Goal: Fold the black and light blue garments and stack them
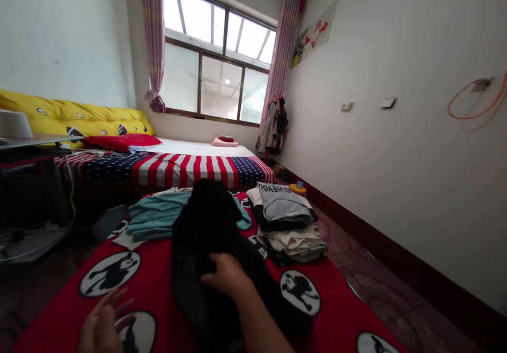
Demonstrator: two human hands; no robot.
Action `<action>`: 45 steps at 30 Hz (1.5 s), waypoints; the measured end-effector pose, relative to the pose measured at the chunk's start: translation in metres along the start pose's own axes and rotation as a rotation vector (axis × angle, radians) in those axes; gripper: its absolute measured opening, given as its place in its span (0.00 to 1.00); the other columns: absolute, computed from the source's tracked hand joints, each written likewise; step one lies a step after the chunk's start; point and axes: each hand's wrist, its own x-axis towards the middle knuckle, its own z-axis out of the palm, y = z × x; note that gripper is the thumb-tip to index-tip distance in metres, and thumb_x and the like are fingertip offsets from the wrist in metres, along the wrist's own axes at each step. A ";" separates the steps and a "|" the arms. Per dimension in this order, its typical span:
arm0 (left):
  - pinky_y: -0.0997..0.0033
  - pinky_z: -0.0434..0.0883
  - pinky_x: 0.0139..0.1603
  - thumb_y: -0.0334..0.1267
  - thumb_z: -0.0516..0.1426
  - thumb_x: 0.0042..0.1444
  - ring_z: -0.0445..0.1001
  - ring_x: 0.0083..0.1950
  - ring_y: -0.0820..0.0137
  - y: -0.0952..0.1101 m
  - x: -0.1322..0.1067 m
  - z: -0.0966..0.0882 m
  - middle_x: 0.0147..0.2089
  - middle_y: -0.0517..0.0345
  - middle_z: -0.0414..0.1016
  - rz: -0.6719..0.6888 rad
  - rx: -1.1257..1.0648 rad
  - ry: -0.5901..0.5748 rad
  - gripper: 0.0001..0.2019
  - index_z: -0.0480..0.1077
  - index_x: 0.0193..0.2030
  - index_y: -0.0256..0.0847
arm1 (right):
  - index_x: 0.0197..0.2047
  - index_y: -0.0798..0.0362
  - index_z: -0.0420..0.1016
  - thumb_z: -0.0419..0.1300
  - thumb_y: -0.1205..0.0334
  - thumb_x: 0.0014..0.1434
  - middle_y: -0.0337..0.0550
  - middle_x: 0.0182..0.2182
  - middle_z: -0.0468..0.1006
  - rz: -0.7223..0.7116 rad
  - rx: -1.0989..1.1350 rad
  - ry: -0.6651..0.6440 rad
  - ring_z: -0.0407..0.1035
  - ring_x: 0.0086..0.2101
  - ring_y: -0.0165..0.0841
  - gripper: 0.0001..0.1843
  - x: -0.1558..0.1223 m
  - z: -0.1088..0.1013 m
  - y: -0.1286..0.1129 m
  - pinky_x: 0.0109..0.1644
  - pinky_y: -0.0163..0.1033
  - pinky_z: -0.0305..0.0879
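Note:
A black garment (206,226) lies bunched and spread in front of me, its far end overlapping a pile of teal clothes (158,216). What kind of garment it is I cannot make out. My right hand (227,276) is closed on the middle of the black cloth, with part of its fingers hidden in the folds. Lower left, my left hand (103,324) is slightly blurred, its fingers apart and nothing in them, held over the red cover with cat prints (158,274). To the right stands a stack of folded clothes (291,226), a grey printed top uppermost.
Behind is a bed with a striped, starred cover (186,169), a red pillow (122,141) and a yellow cushion (91,118). A desk (39,141) with cables is at the left. A white wall (376,173) rises on the right; clothes hang (273,123) in the corner.

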 end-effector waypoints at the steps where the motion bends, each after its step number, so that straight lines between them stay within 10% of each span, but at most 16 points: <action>1: 0.68 0.73 0.35 0.58 0.50 0.58 0.73 0.49 0.62 -0.001 0.000 0.000 0.55 0.56 0.72 0.003 0.022 -0.004 0.25 0.67 0.56 0.47 | 0.44 0.51 0.80 0.72 0.63 0.39 0.46 0.39 0.81 0.027 -0.061 -0.020 0.75 0.41 0.46 0.24 -0.015 0.009 0.005 0.45 0.46 0.71; 7: 0.60 0.74 0.42 0.60 0.53 0.52 0.74 0.50 0.56 -0.006 -0.014 0.016 0.56 0.52 0.72 0.092 0.209 -0.144 0.27 0.68 0.53 0.45 | 0.53 0.49 0.74 0.65 0.64 0.52 0.47 0.51 0.75 0.065 -0.104 0.121 0.67 0.52 0.44 0.23 -0.082 0.024 0.007 0.57 0.48 0.62; 20: 0.59 0.76 0.47 0.54 0.58 0.52 0.76 0.49 0.58 -0.020 -0.035 0.038 0.50 0.52 0.76 0.397 0.446 -0.588 0.20 0.74 0.47 0.47 | 0.42 0.47 0.74 0.64 0.67 0.50 0.41 0.41 0.75 -0.046 -0.103 0.014 0.67 0.42 0.39 0.14 -0.111 0.032 -0.015 0.48 0.47 0.59; 26: 0.58 0.74 0.51 0.52 0.56 0.54 0.74 0.53 0.57 -0.020 -0.035 0.036 0.50 0.53 0.76 0.433 0.495 -0.611 0.15 0.77 0.42 0.48 | 0.38 0.47 0.77 0.57 0.72 0.57 0.39 0.37 0.77 -0.094 0.065 0.160 0.69 0.40 0.33 0.11 -0.108 0.019 -0.003 0.47 0.40 0.62; 32: 0.58 0.75 0.48 0.48 0.54 0.57 0.74 0.53 0.57 -0.011 -0.039 0.036 0.51 0.50 0.76 0.425 0.495 -0.631 0.15 0.77 0.43 0.47 | 0.52 0.51 0.71 0.57 0.66 0.58 0.50 0.54 0.70 0.025 -0.102 0.464 0.62 0.55 0.42 0.17 -0.099 0.001 0.032 0.59 0.49 0.59; 37: 0.61 0.76 0.46 0.44 0.55 0.58 0.75 0.52 0.59 -0.005 -0.042 0.037 0.50 0.50 0.76 0.439 0.481 -0.621 0.13 0.77 0.43 0.46 | 0.58 0.55 0.66 0.60 0.56 0.57 0.55 0.53 0.71 0.096 -0.189 0.449 0.63 0.54 0.47 0.26 -0.095 0.000 0.052 0.57 0.52 0.60; 45: 0.63 0.75 0.45 0.41 0.55 0.58 0.75 0.51 0.61 -0.006 -0.044 0.037 0.50 0.51 0.76 0.440 0.470 -0.620 0.11 0.77 0.42 0.46 | 0.49 0.52 0.72 0.53 0.61 0.62 0.49 0.49 0.75 -0.118 -0.187 0.472 0.68 0.50 0.40 0.14 -0.092 -0.011 0.047 0.55 0.47 0.63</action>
